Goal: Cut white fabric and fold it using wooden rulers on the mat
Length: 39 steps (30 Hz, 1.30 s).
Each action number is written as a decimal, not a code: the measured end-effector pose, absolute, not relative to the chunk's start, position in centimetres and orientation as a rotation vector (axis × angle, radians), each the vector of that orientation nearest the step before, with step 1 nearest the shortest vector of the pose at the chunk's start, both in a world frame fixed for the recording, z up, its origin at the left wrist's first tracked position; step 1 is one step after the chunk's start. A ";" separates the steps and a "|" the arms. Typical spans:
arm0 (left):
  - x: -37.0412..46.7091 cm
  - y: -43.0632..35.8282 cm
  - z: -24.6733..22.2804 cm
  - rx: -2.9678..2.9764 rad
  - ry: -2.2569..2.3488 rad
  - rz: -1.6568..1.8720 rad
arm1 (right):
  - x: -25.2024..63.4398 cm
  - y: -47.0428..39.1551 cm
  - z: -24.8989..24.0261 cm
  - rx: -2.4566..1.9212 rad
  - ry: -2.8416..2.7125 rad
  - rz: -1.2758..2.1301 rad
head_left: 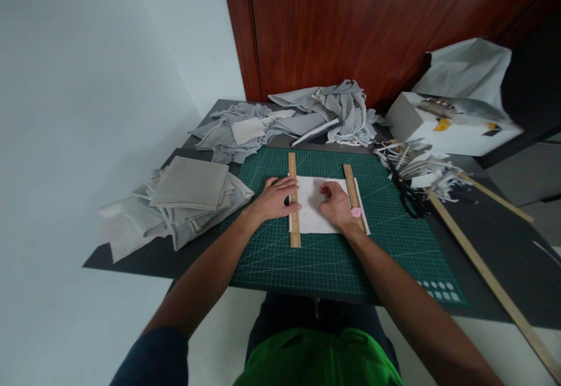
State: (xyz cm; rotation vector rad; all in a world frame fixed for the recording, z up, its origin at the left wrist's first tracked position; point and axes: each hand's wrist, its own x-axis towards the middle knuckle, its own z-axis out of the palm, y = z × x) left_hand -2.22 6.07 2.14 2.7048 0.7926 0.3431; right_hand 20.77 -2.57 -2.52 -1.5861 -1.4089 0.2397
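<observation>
A white cloth piece (309, 196) lies flat on the green cutting mat (263, 263). Across its left edge runs a wooden ruler (295, 237), and my left hand (277, 197) rests on that ruler with fingers and thumb stretched over it. A second wooden ruler (349, 176) lies slanted along the cloth's right side. My right hand (335, 204) is over the cloth's right half, its fingers curled and thumb close to them; whatever they may hold is hidden. Beside its wrist, a small pink piece (356, 212) sits on the right ruler.
Folded grey cloths (190, 181) are stacked at left. Loose grey fabric (346, 108) lies along the back. On the right are black scissors (412, 199), a heap of cloth strips (421, 166), a long wooden stick (477, 257) and a white box (456, 128).
</observation>
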 end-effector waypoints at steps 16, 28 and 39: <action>-3.0 7.3 2.6 2.627 0.834 0.235 | 20.8 -2.6 -2.2 -1.587 -1.408 0.244; -3.2 7.0 2.4 2.648 0.905 0.276 | 20.8 -2.6 -2.3 -1.594 -1.414 0.256; -3.5 6.6 3.0 2.672 0.881 0.224 | 20.6 -2.8 -2.4 -1.560 -1.416 0.220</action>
